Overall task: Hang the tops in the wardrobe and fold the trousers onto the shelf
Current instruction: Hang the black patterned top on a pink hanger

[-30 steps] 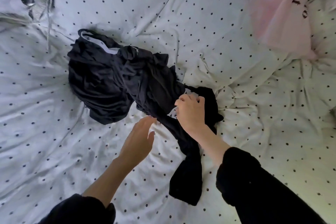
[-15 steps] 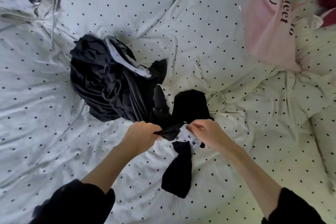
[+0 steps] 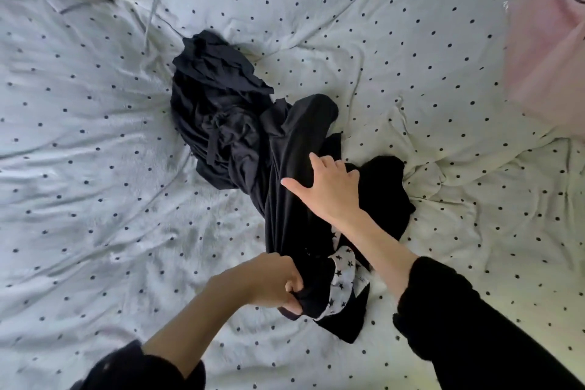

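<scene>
The left hand point(image 3: 273, 283) is curled tight round the bunched end of the black garment point(image 3: 294, 174), by its star-printed band point(image 3: 340, 282); the right hand point(image 3: 332, 190) rests spread-fingered on the cloth; the garment lies crumpled on the dotted bed point(image 3: 95, 168).

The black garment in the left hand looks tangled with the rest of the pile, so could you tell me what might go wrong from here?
1. The left hand grips the black garment by one bunched end; pulling may drag the dark pile along, since they overlap.
2. The star-print band is twisted, so it could end up folded inside out.
3. The right hand only rests on the cloth, so it may slip.
</scene>
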A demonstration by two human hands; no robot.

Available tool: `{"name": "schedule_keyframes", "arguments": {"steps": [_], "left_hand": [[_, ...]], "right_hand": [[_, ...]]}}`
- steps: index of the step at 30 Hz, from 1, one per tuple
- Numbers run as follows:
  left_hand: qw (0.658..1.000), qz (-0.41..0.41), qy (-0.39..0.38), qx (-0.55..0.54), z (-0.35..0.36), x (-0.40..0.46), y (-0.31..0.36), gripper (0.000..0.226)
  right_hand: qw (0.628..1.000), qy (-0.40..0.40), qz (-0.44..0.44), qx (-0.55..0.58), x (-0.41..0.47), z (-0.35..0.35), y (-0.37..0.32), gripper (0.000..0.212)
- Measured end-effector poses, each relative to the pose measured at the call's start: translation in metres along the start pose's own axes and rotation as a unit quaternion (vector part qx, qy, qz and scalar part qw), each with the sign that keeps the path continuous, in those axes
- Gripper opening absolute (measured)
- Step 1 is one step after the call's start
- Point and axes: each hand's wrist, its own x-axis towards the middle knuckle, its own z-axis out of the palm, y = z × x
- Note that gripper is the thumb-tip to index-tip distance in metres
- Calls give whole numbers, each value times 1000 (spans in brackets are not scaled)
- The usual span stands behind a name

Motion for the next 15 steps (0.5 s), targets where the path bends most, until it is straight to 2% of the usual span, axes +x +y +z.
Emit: {"name": "schedule_keyframes", "arguments": {"steps": [1, 2, 4, 7, 10, 11, 13, 15], "left_hand": [[1000, 3, -4, -4, 2, -2, 1, 49], [1000, 2, -1, -9, 5, -5, -2, 49], [1000, -6, 14, -24, 10, -9, -6, 49], [998, -39, 30, -49, 13, -19, -18, 42], [996, -58, 37, -54, 13, -34, -28, 12], [994, -73, 50, -65, 14, -38, -32, 17], [986, -75, 113, -97, 14, -56, -32, 26], [961, -62, 226, -145, 8, -81, -29, 26]], "right_hand": [[999, -38, 22, 19, 10, 0, -5, 77], [997, -65, 35, 26, 17, 2, -12, 62], [997, -47, 47, 35, 21, 3, -15, 18], [994, -8, 43, 101, 13, 0, -14, 33], [967, -6, -1, 254, -8, -21, -9, 11], [955, -12, -12, 297, -15, -29, -10, 20], [948, 15, -58, 312, -33, -55, -12, 28], [950, 63, -125, 277, -54, -86, -27, 29]]}}
